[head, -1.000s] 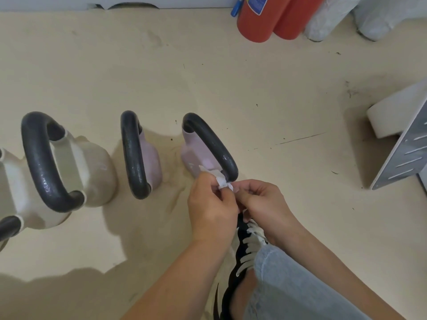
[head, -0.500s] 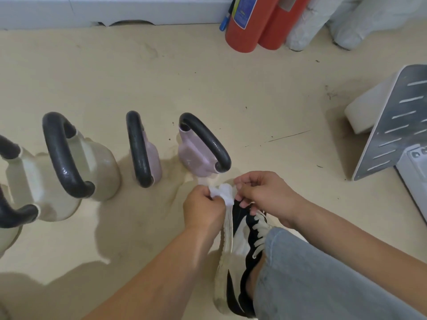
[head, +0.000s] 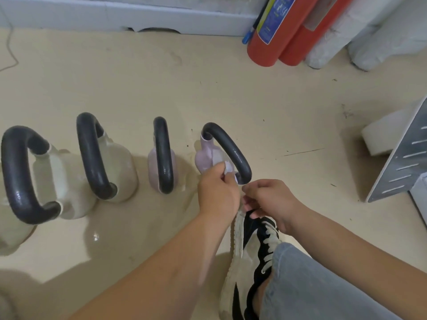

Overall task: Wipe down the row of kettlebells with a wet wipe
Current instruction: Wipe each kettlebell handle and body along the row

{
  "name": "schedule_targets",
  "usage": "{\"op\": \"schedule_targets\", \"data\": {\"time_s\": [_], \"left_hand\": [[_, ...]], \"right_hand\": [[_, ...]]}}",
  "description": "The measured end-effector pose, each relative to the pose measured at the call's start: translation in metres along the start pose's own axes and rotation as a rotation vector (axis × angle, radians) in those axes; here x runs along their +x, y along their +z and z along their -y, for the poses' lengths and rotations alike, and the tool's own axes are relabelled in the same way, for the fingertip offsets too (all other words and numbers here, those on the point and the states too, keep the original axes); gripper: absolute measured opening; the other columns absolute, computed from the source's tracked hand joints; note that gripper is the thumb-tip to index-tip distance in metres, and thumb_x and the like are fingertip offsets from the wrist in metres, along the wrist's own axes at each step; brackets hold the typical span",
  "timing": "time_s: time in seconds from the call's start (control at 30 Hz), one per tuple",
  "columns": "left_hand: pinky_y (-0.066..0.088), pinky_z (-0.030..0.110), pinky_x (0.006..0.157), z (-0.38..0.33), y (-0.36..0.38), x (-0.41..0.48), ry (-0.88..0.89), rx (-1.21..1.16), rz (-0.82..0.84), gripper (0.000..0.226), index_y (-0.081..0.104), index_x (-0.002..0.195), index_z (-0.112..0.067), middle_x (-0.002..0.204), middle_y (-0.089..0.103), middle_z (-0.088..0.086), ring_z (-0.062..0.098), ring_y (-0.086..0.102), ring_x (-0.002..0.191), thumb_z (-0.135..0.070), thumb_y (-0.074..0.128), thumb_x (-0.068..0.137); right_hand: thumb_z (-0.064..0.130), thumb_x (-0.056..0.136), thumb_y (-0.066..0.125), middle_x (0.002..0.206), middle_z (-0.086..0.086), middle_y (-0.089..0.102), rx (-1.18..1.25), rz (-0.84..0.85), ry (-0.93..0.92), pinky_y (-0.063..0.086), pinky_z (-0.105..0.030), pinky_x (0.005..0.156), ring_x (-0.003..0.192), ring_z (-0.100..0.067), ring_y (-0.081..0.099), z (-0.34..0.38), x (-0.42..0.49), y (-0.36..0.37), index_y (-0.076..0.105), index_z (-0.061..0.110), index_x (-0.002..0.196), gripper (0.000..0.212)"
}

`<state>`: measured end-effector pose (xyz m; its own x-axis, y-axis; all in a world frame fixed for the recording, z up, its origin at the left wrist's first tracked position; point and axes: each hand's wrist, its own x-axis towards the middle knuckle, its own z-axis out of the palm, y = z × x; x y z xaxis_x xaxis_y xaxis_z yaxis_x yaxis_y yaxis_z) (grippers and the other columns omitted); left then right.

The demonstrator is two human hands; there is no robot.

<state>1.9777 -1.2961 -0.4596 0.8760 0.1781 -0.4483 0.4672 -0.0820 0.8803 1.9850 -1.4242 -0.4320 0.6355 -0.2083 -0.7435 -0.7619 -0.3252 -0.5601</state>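
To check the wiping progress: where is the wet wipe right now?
In the head view, near the centre: the left hand pinches the wipe against the rightmost kettlebell, just under the near end of its handle.

The wipe [head: 228, 168] is mostly hidden in the left hand [head: 218, 192]; the rightmost kettlebell [head: 208, 155] is partly covered by it. The leftmost kettlebell [head: 11, 236] is cut off at the edge.
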Motion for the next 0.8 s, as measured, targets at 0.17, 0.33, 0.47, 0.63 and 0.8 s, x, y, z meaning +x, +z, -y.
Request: {"op": "schedule_targets", "data": {"time_s": [0.17,0.33,0.47,0.63,0.8], "left_hand": [[0.046,0.012,0.058,0.003,0.004,0.01,0.097,0.125,0.135,0.022,0.066,0.094,-0.009,0.089,0.051,0.001,0.01,0.054,0.067,-0.009,0.045,0.102],[0.043,0.011,0.052,-0.004,0.011,-0.024,0.01,0.019,0.07,0.02,0.05,0.087,-0.012,0.071,0.05,-0.005,-0.004,0.05,0.051,-0.01,0.05,0.107],[0.044,0.009,0.05,-0.005,0.017,-0.045,-0.145,-0.263,0.088,0.016,0.053,0.092,-0.014,0.055,0.054,-0.013,-0.001,0.052,0.049,-0.018,0.05,0.107],[0.036,0.01,0.061,0.028,0.015,-0.052,-0.252,-0.069,0.022,0.032,0.042,0.072,-0.021,0.08,0.046,-0.004,0.006,0.043,0.067,-0.008,0.048,0.101],[0.041,0.023,0.08,0.034,0.004,-0.038,-0.108,0.127,-0.133,0.019,0.062,0.096,-0.004,0.107,0.052,0.002,0.017,0.052,0.087,-0.017,0.05,0.102]], "right_hand": [[0.004,0.097,0.059,0.07,-0.013,0.069,0.138,-0.011,0.007,0.052,-0.03,0.052,0.06,-0.023,0.061,-0.006,0.009,0.007,0.072,-0.005,0.106,0.018],[-0.004,0.096,0.054,0.077,-0.015,0.072,0.259,-0.088,0.035,0.055,-0.029,0.053,0.061,-0.025,0.064,-0.012,0.009,0.006,0.07,0.0,0.109,0.021],[-0.006,0.094,0.053,0.079,-0.015,0.072,0.257,-0.117,0.006,0.056,-0.03,0.053,0.062,-0.024,0.064,-0.009,0.006,0.004,0.071,0.001,0.109,0.024],[-0.007,0.095,0.052,0.087,-0.019,0.072,0.281,-0.164,-0.004,0.057,-0.033,0.058,0.071,-0.026,0.064,-0.009,0.002,0.003,0.07,0.003,0.109,0.025],[-0.008,0.095,0.053,0.086,-0.018,0.071,0.305,-0.169,-0.009,0.054,-0.036,0.06,0.069,-0.026,0.065,-0.012,0.002,0.002,0.069,0.003,0.109,0.024]]}}
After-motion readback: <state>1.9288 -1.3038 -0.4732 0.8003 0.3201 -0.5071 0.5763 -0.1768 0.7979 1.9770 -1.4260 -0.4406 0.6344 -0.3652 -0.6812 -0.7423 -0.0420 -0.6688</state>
